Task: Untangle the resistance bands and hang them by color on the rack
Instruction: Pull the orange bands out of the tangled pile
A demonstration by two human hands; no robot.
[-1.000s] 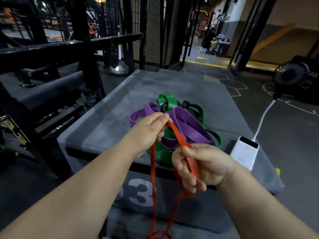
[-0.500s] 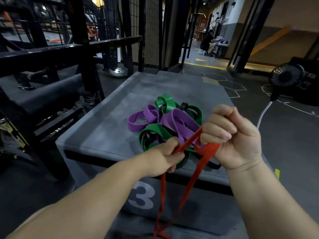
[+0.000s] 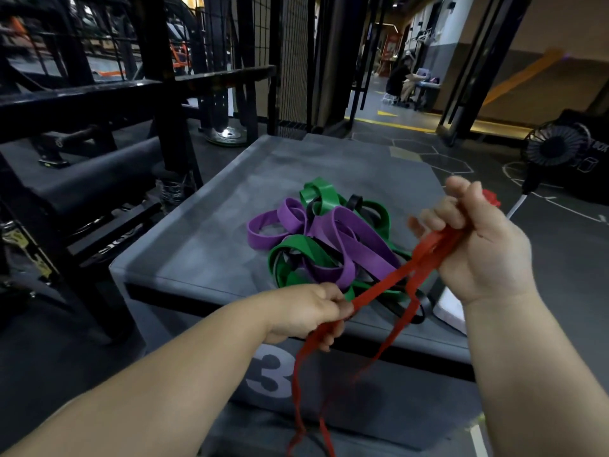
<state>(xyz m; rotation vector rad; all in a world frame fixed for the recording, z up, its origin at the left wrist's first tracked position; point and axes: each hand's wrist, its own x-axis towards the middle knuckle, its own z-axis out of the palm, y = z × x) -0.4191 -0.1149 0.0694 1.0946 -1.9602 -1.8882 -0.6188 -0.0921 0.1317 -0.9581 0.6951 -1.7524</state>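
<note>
A thin red resistance band runs between my two hands and hangs down in front of the box. My left hand pinches it low, at the near edge of the box. My right hand grips it higher and to the right, with a red end sticking out past the fingers. Behind them a tangled pile lies on the box top: purple bands, green bands and black bands wound through each other.
The pile rests on a grey padded plyo box marked with a 3. A black metal rack with bars stands to the left. A white device lies on the box's right edge, a black fan stands on the floor, and a person sits far back.
My right hand has risen and moved right with the red band, drawing it up out of the pile. My left hand has dropped toward the near edge, still holding the band.
</note>
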